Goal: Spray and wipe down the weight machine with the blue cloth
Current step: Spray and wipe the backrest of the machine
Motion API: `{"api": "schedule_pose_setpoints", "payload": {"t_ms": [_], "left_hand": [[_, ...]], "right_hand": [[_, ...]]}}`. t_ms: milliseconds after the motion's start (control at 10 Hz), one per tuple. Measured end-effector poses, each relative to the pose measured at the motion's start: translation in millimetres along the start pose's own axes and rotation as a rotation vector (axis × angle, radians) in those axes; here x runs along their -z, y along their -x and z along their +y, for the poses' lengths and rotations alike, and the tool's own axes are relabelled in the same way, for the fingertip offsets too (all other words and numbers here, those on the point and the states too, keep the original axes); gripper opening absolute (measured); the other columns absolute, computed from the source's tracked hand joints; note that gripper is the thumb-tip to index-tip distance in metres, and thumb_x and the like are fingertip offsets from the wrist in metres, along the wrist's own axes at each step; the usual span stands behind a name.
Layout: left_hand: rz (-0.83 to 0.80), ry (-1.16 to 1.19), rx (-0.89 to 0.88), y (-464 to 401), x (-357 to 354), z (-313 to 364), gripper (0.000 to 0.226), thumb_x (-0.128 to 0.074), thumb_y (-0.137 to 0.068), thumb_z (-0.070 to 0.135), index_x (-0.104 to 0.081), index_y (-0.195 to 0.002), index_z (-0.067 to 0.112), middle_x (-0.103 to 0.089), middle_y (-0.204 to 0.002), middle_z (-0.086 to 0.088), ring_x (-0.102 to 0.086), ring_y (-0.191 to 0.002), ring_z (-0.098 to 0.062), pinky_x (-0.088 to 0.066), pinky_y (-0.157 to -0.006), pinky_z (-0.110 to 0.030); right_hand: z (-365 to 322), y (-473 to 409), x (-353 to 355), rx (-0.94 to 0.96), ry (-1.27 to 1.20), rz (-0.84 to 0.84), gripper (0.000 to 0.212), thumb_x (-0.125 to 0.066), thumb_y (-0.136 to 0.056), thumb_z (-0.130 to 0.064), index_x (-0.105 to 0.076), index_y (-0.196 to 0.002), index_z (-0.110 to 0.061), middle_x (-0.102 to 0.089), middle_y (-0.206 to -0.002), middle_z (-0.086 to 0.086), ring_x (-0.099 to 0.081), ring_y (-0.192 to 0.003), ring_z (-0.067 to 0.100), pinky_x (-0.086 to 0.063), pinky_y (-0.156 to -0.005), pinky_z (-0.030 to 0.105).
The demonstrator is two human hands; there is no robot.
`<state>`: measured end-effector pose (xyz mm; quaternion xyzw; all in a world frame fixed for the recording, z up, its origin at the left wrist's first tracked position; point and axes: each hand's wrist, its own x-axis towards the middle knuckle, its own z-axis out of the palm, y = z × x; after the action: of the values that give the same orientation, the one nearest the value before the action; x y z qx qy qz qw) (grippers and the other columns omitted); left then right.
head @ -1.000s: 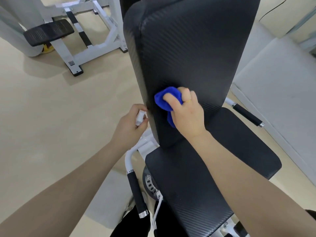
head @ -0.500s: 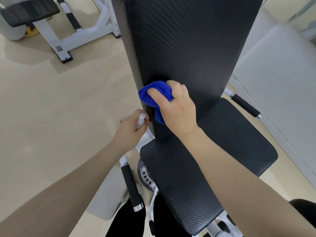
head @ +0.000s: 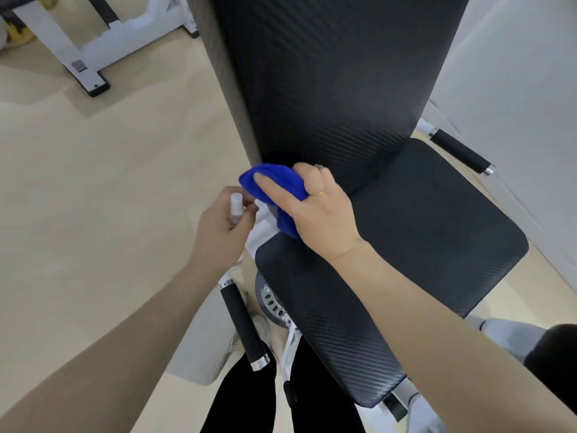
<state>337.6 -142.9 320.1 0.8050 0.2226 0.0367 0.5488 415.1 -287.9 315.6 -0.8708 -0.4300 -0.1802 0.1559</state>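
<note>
Head view looks down on a weight machine with a tall black backrest (head: 327,73) standing upright and a black seat pad (head: 406,245) spreading out below it. The right hand (head: 315,210) holds a bunched blue cloth (head: 274,185), thumb and fingers curled round it, at the lower left corner of the backrest, where the backrest meets the seat. Part of the cloth hangs down under the palm toward the seat's back edge. A thin gold ring (head: 320,192) shows on one finger of that hand.

Just to the left, the left hand (head: 221,232) is closed around a small white spray bottle (head: 235,207), whose top sticks up above the fingers. This hand sits beside the backrest's left edge, close to the cloth; whether the two touch cannot be told.

Below the left hand a black handle grip (head: 245,326) with a chrome end cap runs down along the seat's left side. Another black grip (head: 459,151) sticks out on the right of the backrest. A round metal disc with holes (head: 271,303) sits under the seat's left edge. The floor (head: 93,198) is pale beige, and the white frame (head: 87,42) of another machine stands at the upper left.
</note>
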Motion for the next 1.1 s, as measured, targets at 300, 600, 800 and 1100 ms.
{"api": "schedule_pose_setpoints", "payload": {"t_ms": [300, 600, 800, 1100], "left_hand": [[-0.140, -0.076, 0.104, 2, -6, -4, 0.018, -0.056, -0.089, 0.019, -0.056, -0.083, 0.036, -0.065, -0.077, -0.001, -0.059, -0.062, -0.016, -0.046, -0.062, -0.028], [-0.029, -0.020, 0.081, -3, -18, 9, 0.011, -0.055, -0.089, 0.016, -0.050, -0.086, 0.026, -0.059, -0.079, 0.003, -0.057, -0.059, -0.004, -0.043, -0.059, -0.016], [0.140, -0.025, 0.060, -4, -24, 25, 0.024, -0.063, -0.084, 0.022, -0.043, -0.081, 0.034, -0.058, -0.074, 0.014, -0.056, -0.067, -0.005, -0.043, -0.063, -0.019], [0.227, -0.028, 0.159, -7, -42, 30, 0.033, -0.068, -0.083, 0.024, -0.038, -0.096, 0.016, -0.051, -0.072, 0.008, -0.056, -0.071, -0.018, -0.045, -0.066, -0.025]], "right_hand": [[9, 60, -24, -0.048, 0.037, -0.578, 0.089, -0.066, -0.073, -0.002, -0.024, -0.143, -0.038, -0.034, -0.120, 0.014, -0.042, -0.094, 0.031, -0.051, -0.074, 0.041], [21, -7, 21, -0.288, -0.129, -0.158, 0.016, -0.048, -0.083, -0.052, -0.051, -0.091, -0.038, -0.047, -0.088, -0.025, -0.048, -0.082, -0.017, -0.040, -0.076, 0.004], [66, -21, 2, -0.402, -0.194, 0.126, 0.048, -0.044, -0.084, -0.012, -0.045, -0.128, -0.030, -0.048, -0.124, 0.018, -0.051, -0.107, 0.034, -0.040, -0.084, 0.022], [89, 6, -1, -0.814, -0.405, 0.095, 0.056, -0.044, -0.077, 0.005, -0.042, -0.130, -0.009, -0.044, -0.118, 0.019, -0.049, -0.099, 0.032, -0.039, -0.079, 0.031]]}}
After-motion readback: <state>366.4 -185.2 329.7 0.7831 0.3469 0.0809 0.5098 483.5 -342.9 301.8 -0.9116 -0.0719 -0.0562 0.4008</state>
